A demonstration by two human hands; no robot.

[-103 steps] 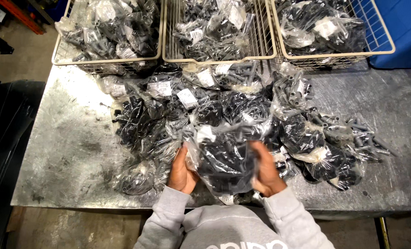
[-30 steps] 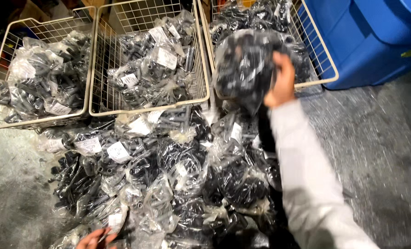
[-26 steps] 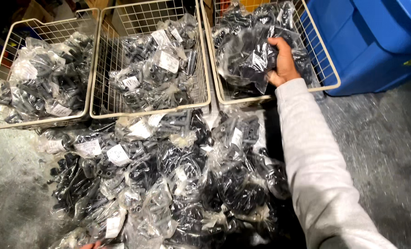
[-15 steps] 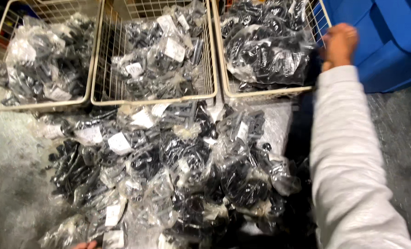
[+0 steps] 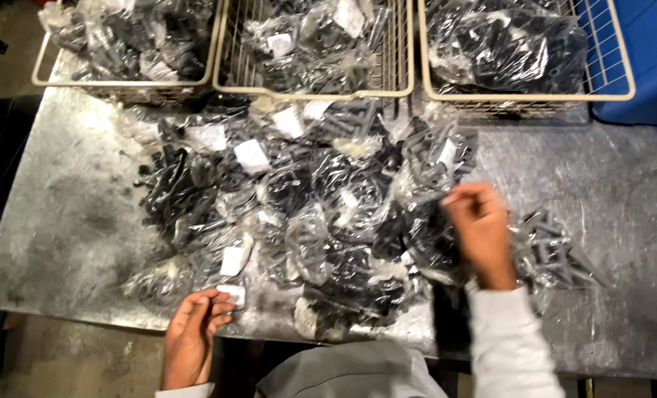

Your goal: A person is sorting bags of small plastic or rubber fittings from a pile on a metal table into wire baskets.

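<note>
Head view, looking down on a galvanized metal table (image 5: pixel 623 199) covered by a heap of clear plastic bags of black parts (image 5: pixel 299 214), most with a small white label.

Right hand (image 5: pixel 479 234): over the right side of the heap, fingers curled down onto a bag of black parts (image 5: pixel 424 232) at the heap's right edge. Image is motion-blurred there, so cannot tell whether it actually grips the bag or just touches it. A separate bag of grey parts (image 5: pixel 557 250) lies just to the right of that hand, apart from the main heap.

Left hand (image 5: pixel 192 335): at the near table edge, fingers loosely bent, fingertips touching a small white label (image 5: pixel 231 293) on the nearest bag at the heap's front left. Not clenched; nothing lifted.

Far edge of the table: three cream wire baskets in a row, each holding more bagged black parts: left basket (image 5: pixel 122 79), middle basket (image 5: pixel 314 92), right basket (image 5: pixel 616 94). A blue plastic bin (image 5: pixel 645 66) stands just beside the right basket.

Person wears a light grey sweatshirt; right sleeve (image 5: pixel 509 343) visible.
</note>
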